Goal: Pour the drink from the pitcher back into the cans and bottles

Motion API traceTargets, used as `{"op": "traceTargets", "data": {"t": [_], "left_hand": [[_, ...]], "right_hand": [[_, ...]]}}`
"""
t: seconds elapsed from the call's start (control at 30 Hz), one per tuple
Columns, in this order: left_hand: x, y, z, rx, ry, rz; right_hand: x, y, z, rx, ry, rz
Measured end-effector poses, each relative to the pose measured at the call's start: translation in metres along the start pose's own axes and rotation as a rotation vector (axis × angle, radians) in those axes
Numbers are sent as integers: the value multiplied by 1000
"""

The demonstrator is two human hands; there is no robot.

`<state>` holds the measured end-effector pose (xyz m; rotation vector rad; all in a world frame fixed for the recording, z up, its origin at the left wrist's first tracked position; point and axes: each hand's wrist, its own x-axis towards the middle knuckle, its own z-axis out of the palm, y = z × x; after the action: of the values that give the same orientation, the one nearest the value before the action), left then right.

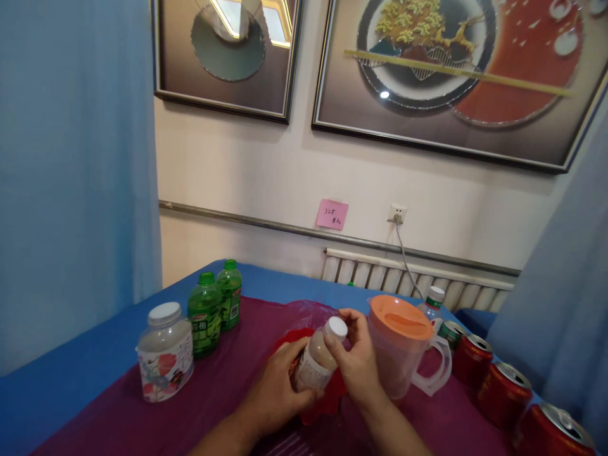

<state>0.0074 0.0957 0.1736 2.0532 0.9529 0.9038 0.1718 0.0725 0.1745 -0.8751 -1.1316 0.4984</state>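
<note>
A small bottle (315, 366) with a pale label and a white cap (336, 327) is tilted to the right over the middle of the table. My left hand (284, 380) wraps round its lower body. At the top, my right hand (354, 354) has its thumb and fingers closed on the white cap, which sits on the bottle. Below the hands, partly hidden by them, lies a red dish-like thing (316, 410). Just right of my right hand stands a clear plastic pitcher (392, 361) with an orange lid.
On the left stand a white-capped jar (166, 354) and two green bottles (205, 313). Several cans (503, 392) and a clear bottle (432, 307) line the right side. A purple cloth (109, 421) covers the blue table (42, 386); behind are a radiator (361, 269) and a plugged cord (403, 253).
</note>
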Motion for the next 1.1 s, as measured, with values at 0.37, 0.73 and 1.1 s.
{"op": "traceTargets", "data": {"t": [0.37,0.73,1.1], "left_hand": [[-1,-1,0,-11,39,-5],[-1,1,0,-8,41,-11],[-1,-3,2,-29,30,9]], "right_hand": [[-3,2,2,37,12,24],[-6,3,3,28,18,-9],[-6,-4,5,95,-32,3]]}}
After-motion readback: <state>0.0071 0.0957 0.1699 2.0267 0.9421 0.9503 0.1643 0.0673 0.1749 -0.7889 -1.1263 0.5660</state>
